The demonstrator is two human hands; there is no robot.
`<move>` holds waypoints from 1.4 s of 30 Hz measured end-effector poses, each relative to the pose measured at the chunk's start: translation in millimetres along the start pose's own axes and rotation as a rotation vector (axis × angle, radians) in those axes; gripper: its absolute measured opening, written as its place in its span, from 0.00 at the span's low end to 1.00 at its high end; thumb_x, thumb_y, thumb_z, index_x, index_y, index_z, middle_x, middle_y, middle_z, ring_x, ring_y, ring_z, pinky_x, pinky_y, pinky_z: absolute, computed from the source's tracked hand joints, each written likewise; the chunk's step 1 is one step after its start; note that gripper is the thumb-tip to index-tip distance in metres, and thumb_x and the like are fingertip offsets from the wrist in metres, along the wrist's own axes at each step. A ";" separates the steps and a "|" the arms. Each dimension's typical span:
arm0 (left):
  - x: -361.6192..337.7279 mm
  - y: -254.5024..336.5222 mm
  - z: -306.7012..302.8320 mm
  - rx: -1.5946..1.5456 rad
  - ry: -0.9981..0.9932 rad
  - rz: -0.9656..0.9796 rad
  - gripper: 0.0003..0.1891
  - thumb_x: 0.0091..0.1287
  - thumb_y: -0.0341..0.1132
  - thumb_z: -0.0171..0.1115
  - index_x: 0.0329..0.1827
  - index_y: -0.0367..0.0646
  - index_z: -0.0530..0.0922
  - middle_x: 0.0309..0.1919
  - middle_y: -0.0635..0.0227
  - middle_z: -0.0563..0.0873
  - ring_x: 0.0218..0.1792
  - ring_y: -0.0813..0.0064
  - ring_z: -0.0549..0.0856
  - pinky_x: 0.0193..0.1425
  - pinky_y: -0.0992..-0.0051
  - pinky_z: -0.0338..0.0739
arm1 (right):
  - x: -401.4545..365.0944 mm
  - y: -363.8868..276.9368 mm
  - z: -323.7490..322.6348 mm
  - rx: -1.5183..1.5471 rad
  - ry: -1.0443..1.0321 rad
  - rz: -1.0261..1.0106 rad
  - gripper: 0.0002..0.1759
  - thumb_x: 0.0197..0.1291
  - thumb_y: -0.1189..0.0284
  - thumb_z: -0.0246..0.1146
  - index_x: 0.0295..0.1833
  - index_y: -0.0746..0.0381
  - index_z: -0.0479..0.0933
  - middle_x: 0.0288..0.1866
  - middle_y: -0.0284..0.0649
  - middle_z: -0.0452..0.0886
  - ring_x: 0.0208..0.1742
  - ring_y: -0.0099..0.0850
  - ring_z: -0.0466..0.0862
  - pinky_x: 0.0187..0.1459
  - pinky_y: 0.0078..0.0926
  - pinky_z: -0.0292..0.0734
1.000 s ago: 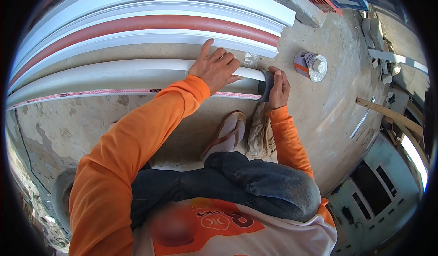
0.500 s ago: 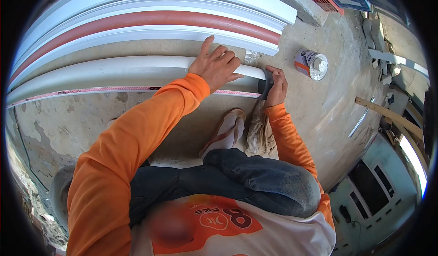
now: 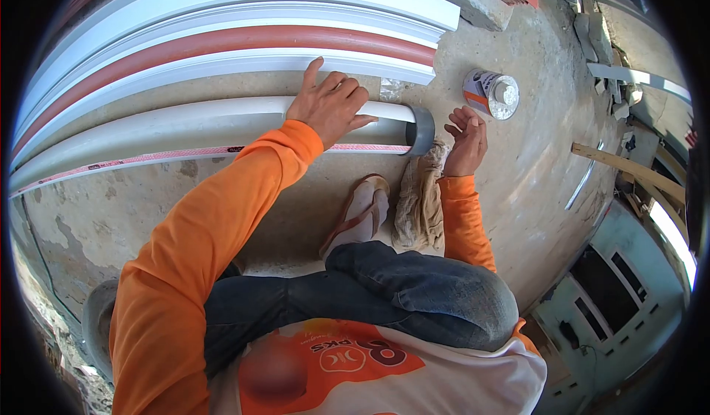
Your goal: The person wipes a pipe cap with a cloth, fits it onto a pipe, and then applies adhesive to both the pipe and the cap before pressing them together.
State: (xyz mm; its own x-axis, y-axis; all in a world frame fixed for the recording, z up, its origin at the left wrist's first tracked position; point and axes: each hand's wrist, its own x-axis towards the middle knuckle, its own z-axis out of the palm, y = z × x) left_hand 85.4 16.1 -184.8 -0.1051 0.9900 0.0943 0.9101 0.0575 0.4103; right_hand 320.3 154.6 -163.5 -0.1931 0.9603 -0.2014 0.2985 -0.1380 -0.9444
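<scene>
A long white half-round gutter (image 3: pixel 185 126) lies on the floor in front of me, a pink printed strip along its near edge. My left hand (image 3: pixel 325 106) rests across its far rim with fingers spread and the thumb pointing right. On the gutter's right end sits a dark grey end fitting (image 3: pixel 422 131). Just right of that fitting, my right hand (image 3: pixel 467 140) is off it, fingers loosely curled and apart, nothing visible in them. A can (image 3: pixel 491 92) with an orange and white label and a pale lid stands just beyond the right hand.
Behind the gutter lie white profiles (image 3: pixel 296 12) and a red-brown pipe (image 3: pixel 296 38). A crumpled brown cloth (image 3: pixel 419 200) lies beside my sandalled foot (image 3: pixel 362 211). A concrete block (image 3: pixel 470 1) is at the back; a wooden strip (image 3: pixel 629 166) lies at the right.
My right hand has let go of the grey end fitting and moved right, toward the can. The left hand stays on the gutter. The whole view has shifted slightly.
</scene>
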 end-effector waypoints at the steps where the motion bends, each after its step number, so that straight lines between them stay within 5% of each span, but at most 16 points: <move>1: -1.1 0.5 -0.8 -0.002 0.003 -0.007 0.17 0.62 0.54 0.63 0.39 0.50 0.77 0.40 0.75 0.81 0.51 0.73 0.77 0.73 0.51 0.52 | -0.5 -5.8 -4.7 -0.030 0.058 -0.044 0.20 0.71 0.60 0.51 0.53 0.67 0.74 0.46 0.42 0.80 0.44 0.29 0.80 0.44 0.28 0.76; 3: 2.1 0.8 -0.5 -0.014 0.030 0.015 0.17 0.61 0.54 0.63 0.38 0.50 0.77 0.40 0.75 0.80 0.51 0.73 0.77 0.73 0.51 0.51 | 4.6 -19.3 -12.9 -0.053 0.207 -0.164 0.12 0.69 0.68 0.57 0.48 0.67 0.75 0.35 0.36 0.80 0.32 0.21 0.77 0.36 0.18 0.74; 8: 1.8 1.8 1.6 -0.056 0.064 -0.005 0.16 0.58 0.52 0.68 0.35 0.50 0.78 0.38 0.74 0.80 0.50 0.73 0.77 0.73 0.52 0.50 | 58.8 -41.5 -65.2 -0.336 0.432 -0.409 0.13 0.66 0.70 0.60 0.50 0.67 0.75 0.33 0.36 0.78 0.32 0.22 0.77 0.35 0.19 0.74; 11: 3.1 1.7 0.2 -0.052 0.060 0.003 0.16 0.57 0.52 0.68 0.35 0.50 0.78 0.38 0.74 0.79 0.50 0.73 0.77 0.73 0.52 0.51 | 83.5 -56.7 -74.6 -0.685 0.272 -0.302 0.20 0.60 0.66 0.66 0.53 0.66 0.75 0.34 0.39 0.79 0.33 0.26 0.79 0.38 0.22 0.76; 13: 2.0 2.1 -0.2 -0.053 0.046 -0.002 0.16 0.57 0.52 0.68 0.35 0.50 0.78 0.38 0.74 0.79 0.50 0.73 0.77 0.73 0.53 0.51 | 95.1 -59.6 -69.1 -0.880 0.129 -0.250 0.28 0.54 0.60 0.69 0.55 0.65 0.74 0.37 0.47 0.81 0.38 0.37 0.81 0.44 0.32 0.78; 16: 1.4 2.2 0.2 -0.041 0.054 0.003 0.16 0.57 0.51 0.69 0.36 0.49 0.78 0.38 0.74 0.79 0.50 0.73 0.77 0.73 0.53 0.51 | 114.1 -40.8 -64.8 -1.149 0.043 -0.329 0.31 0.52 0.55 0.68 0.56 0.64 0.74 0.42 0.54 0.82 0.45 0.47 0.80 0.49 0.40 0.77; 18: 0.8 1.4 0.6 -0.020 0.000 0.014 0.18 0.63 0.55 0.62 0.39 0.49 0.79 0.39 0.73 0.80 0.51 0.73 0.76 0.73 0.51 0.50 | 114.1 -38.4 -68.4 -1.135 0.033 -0.340 0.30 0.52 0.57 0.68 0.56 0.64 0.74 0.43 0.54 0.82 0.46 0.48 0.80 0.50 0.41 0.76; 23: 1.2 2.4 0.0 -0.040 0.025 0.009 0.17 0.60 0.53 0.65 0.38 0.49 0.78 0.38 0.74 0.80 0.50 0.73 0.77 0.73 0.52 0.51 | 102.9 -61.6 -72.2 -1.042 0.015 -0.452 0.26 0.51 0.65 0.66 0.57 0.59 0.76 0.42 0.52 0.80 0.48 0.48 0.79 0.51 0.40 0.76; 27: 2.5 2.0 -0.5 -0.061 0.040 -0.009 0.16 0.57 0.51 0.69 0.35 0.50 0.78 0.37 0.75 0.79 0.49 0.73 0.77 0.73 0.54 0.52 | 88.2 -88.0 -93.7 -0.967 0.114 -0.404 0.24 0.53 0.66 0.66 0.57 0.59 0.77 0.36 0.43 0.78 0.35 0.33 0.80 0.39 0.30 0.76; 29: 3.5 0.8 -1.7 -0.055 -0.009 -0.014 0.17 0.60 0.53 0.65 0.38 0.50 0.78 0.38 0.74 0.80 0.50 0.73 0.77 0.73 0.53 0.51 | 73.9 -102.6 -97.9 -0.771 0.155 -0.317 0.21 0.57 0.68 0.66 0.57 0.63 0.77 0.29 0.32 0.72 0.28 0.20 0.72 0.31 0.18 0.68; 32: 4.1 -0.3 -2.0 -0.053 -0.068 -0.022 0.18 0.64 0.55 0.60 0.41 0.50 0.78 0.40 0.74 0.80 0.51 0.73 0.77 0.73 0.51 0.50 | 55.2 -107.0 -99.6 -0.550 0.243 -0.361 0.19 0.61 0.71 0.64 0.56 0.65 0.76 0.26 0.26 0.66 0.27 0.15 0.66 0.29 0.13 0.61; 36: 2.6 -0.9 2.2 -0.048 0.044 -0.005 0.16 0.59 0.53 0.66 0.36 0.50 0.79 0.37 0.75 0.79 0.48 0.74 0.77 0.73 0.55 0.53 | 20.6 -125.7 -96.0 -0.465 0.263 -0.318 0.19 0.62 0.70 0.63 0.58 0.63 0.76 0.31 0.26 0.69 0.31 0.15 0.69 0.34 0.15 0.70; 42: 1.7 -1.2 -1.7 -0.025 -0.112 -0.038 0.17 0.67 0.55 0.56 0.43 0.51 0.77 0.42 0.75 0.81 0.54 0.73 0.78 0.73 0.52 0.51 | -33.2 -123.0 -74.5 -0.476 -0.101 -0.301 0.24 0.62 0.68 0.64 0.61 0.66 0.73 0.38 0.30 0.72 0.34 0.17 0.70 0.38 0.14 0.68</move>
State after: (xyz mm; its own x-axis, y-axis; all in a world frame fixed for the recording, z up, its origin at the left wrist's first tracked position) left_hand 83.5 17.5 -183.5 -0.0930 0.9954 -0.0230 0.8958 0.0937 0.4344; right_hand 359.6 157.8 -21.3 -0.4167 0.9090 0.0127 0.5999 0.2854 -0.7475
